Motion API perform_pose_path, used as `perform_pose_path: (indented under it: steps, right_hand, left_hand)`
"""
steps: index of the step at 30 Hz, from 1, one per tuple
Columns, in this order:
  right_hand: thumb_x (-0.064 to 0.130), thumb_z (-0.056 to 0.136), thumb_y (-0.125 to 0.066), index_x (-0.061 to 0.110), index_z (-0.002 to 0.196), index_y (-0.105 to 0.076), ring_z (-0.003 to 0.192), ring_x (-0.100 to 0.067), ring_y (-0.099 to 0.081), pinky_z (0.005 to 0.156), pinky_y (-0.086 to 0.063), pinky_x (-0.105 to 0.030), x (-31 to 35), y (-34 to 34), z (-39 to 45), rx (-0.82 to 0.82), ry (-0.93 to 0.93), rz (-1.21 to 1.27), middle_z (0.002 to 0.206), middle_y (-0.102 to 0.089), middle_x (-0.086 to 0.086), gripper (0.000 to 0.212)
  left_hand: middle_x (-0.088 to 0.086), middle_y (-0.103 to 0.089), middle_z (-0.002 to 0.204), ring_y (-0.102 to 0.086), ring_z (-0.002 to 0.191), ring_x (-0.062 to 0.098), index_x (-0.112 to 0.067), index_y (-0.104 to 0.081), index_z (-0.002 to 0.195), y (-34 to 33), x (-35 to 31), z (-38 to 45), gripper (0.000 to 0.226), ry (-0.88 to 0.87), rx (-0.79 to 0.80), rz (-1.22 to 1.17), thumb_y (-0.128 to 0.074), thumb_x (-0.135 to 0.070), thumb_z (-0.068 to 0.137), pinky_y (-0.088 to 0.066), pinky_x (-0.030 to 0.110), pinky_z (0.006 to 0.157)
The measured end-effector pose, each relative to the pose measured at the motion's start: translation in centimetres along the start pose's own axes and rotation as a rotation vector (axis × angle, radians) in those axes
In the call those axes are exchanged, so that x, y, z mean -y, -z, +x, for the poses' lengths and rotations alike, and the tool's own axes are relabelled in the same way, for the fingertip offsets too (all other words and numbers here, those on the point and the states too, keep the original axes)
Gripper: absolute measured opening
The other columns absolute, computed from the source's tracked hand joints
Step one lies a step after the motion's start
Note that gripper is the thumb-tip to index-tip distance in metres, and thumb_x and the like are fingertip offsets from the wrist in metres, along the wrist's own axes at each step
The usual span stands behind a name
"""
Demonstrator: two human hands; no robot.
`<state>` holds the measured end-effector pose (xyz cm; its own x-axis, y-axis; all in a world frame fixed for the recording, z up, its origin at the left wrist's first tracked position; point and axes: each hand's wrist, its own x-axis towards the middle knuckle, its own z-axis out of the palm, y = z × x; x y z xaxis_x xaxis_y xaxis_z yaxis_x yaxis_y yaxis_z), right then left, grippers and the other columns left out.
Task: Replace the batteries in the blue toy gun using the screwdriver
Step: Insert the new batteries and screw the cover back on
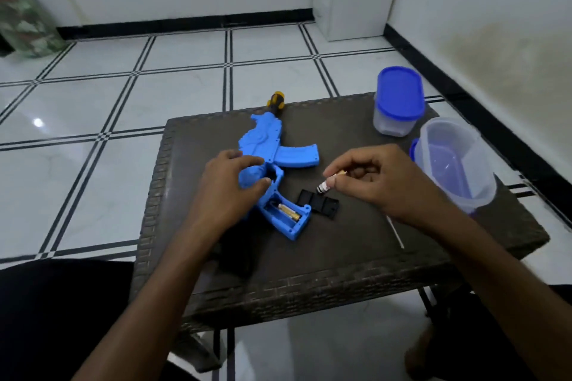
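Dark wicker desk (356,260) w/ a blue-lid tub (397,102), open clear tub (455,164) beside it, thin white stick (396,232) nearby.

Your two forearms are bare from the bottom edge of the view up to the wrists, with no sleeves, watch, bands or gloves on them. Your left hand (230,182) and right hand (373,178) carry no rings that show. Below the near edge of the table (309,294), on both sides, your lap is covered in plain dark clothing.
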<state>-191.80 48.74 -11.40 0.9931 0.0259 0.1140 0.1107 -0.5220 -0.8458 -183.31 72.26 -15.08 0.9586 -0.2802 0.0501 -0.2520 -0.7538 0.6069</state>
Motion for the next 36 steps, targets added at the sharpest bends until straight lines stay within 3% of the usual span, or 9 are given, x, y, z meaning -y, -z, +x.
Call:
perform_pose_path:
  steps: [4, 8, 13, 17, 22, 26, 31, 34, 36]
  right_hand:
    - [0.014, 0.081, -0.078, 0.02, 0.101, -0.072, 0.07, -0.011, -0.068, 0.068, -0.056, -0.028, 0.0, -3.4, 0.5, 0.049, 0.006, -0.001, 0.08, -0.071, 0.001, 0.022]
    - [0.012, 0.075, -0.083, 0.017, 0.098, -0.051, 0.065, -0.015, -0.068, 0.06, -0.056, -0.027, 0.1, -5.5, 1.2, 0.053, 0.051, 0.0, 0.077, -0.069, -0.001, 0.04]
    - [0.011, 0.075, -0.084, 0.011, 0.082, -0.06, 0.063, -0.013, -0.065, 0.058, -0.055, -0.027, 0.0, -6.8, 2.2, 0.061, 0.171, -0.138, 0.073, -0.067, 0.002, 0.025]
    - [0.007, 0.076, -0.081, 0.011, 0.089, -0.067, 0.068, -0.009, -0.066, 0.062, -0.051, -0.014, -0.2, -7.4, 2.5, 0.083, 0.183, -0.112, 0.078, -0.069, 0.003, 0.02]
    - [0.011, 0.079, -0.078, 0.014, 0.096, -0.075, 0.068, -0.004, -0.063, 0.064, -0.046, -0.011, -0.8, -8.1, 3.0, 0.164, 0.251, -0.216, 0.077, -0.069, 0.007, 0.017]
    - [0.022, 0.085, -0.067, 0.018, 0.097, -0.076, 0.078, -0.015, -0.059, 0.073, -0.044, -0.025, -1.5, -8.8, 3.2, 0.167, 0.388, -0.397, 0.088, -0.069, 0.003, 0.015]
    - [0.018, 0.09, -0.056, 0.014, 0.099, -0.075, 0.075, -0.026, -0.062, 0.065, -0.053, -0.04, -1.0, -8.3, 2.7, 0.212, 0.479, -0.575, 0.091, -0.072, -0.002, 0.022]
    - [0.017, 0.089, -0.047, 0.012, 0.093, -0.074, 0.074, -0.027, -0.061, 0.058, -0.054, -0.04, -0.7, -8.4, 2.7, 0.247, 0.525, -0.689, 0.088, -0.07, -0.005, 0.028]
    - [0.019, 0.087, -0.04, 0.013, 0.097, -0.073, 0.077, -0.024, -0.058, 0.058, -0.053, -0.038, -0.8, -8.3, 2.4, 0.265, 0.514, -0.699, 0.096, -0.069, -0.003, 0.035]
  left_hand:
    - [0.009, -0.031, 0.154, -0.027, 0.143, 0.025, -0.035, -0.053, 0.135, 0.0, 2.0, -0.5, 0.059, 0.017, 0.107, 0.039, -0.072, -0.045, 0.08, -0.031, 0.041, 0.113]
    - [0.006, -0.028, 0.157, -0.027, 0.144, 0.024, -0.038, -0.05, 0.137, -0.2, 2.6, -0.3, 0.065, 0.007, 0.113, -0.008, -0.073, -0.048, 0.077, -0.031, 0.042, 0.113]
    - [0.003, -0.029, 0.157, -0.024, 0.144, 0.022, -0.042, -0.049, 0.137, -0.4, 2.8, -0.3, 0.065, 0.006, 0.09, -0.006, -0.074, -0.048, 0.076, -0.03, 0.042, 0.113]
    - [0.0, -0.028, 0.157, -0.022, 0.145, 0.021, -0.045, -0.047, 0.137, -0.5, 2.9, -0.4, 0.065, -0.011, 0.07, 0.02, -0.07, -0.053, 0.077, -0.029, 0.042, 0.114]
    - [-0.001, -0.029, 0.157, -0.023, 0.144, 0.02, -0.045, -0.047, 0.137, -0.5, 3.1, -0.4, 0.065, -0.023, 0.057, 0.022, -0.07, -0.053, 0.077, -0.028, 0.041, 0.114]
    - [0.0, -0.032, 0.155, -0.026, 0.143, 0.02, -0.043, -0.05, 0.135, -0.7, 3.3, -0.4, 0.064, -0.025, 0.036, -0.013, -0.072, -0.052, 0.076, -0.029, 0.042, 0.114]
    - [-0.001, -0.032, 0.155, -0.027, 0.143, 0.02, -0.042, -0.052, 0.134, -0.8, 3.4, -0.4, 0.064, -0.014, 0.025, -0.031, -0.073, -0.051, 0.075, -0.028, 0.04, 0.114]
    - [-0.002, -0.032, 0.155, -0.027, 0.142, 0.019, -0.042, -0.052, 0.134, -0.8, 3.3, -0.4, 0.064, -0.012, 0.027, -0.016, -0.073, -0.051, 0.075, -0.028, 0.038, 0.113]
    - [-0.001, -0.032, 0.155, -0.028, 0.142, 0.019, -0.041, -0.052, 0.134, -0.8, 3.4, -0.3, 0.064, -0.014, 0.029, -0.021, -0.073, -0.051, 0.075, -0.028, 0.038, 0.113]
